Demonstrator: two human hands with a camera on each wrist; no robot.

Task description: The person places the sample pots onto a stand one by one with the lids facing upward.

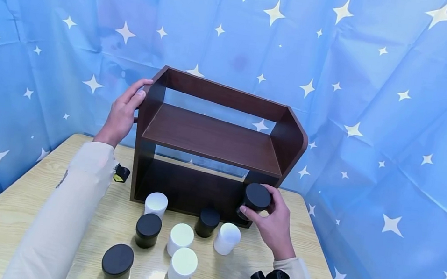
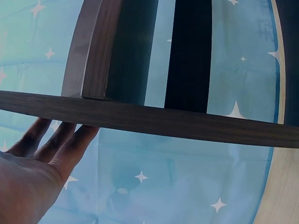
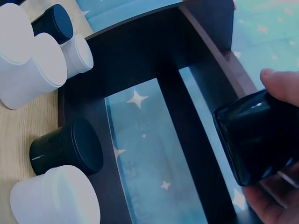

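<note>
A dark brown two-tier shelf stands on the table, its compartments facing me. My left hand rests against the outside of the shelf's left side panel, near its top; in the left wrist view its straight fingers touch the panel. With thumb and fingers my right hand grips a black lidded jar, held up before the lower right corner of the shelf. In the right wrist view that jar lies between thumb and fingers, its far side hidden by the hand.
Before the shelf stand white jars and black jars, several in all, on the wooden table. One white jar is close to the right hand. A blue star-patterned curtain hangs behind and at both sides.
</note>
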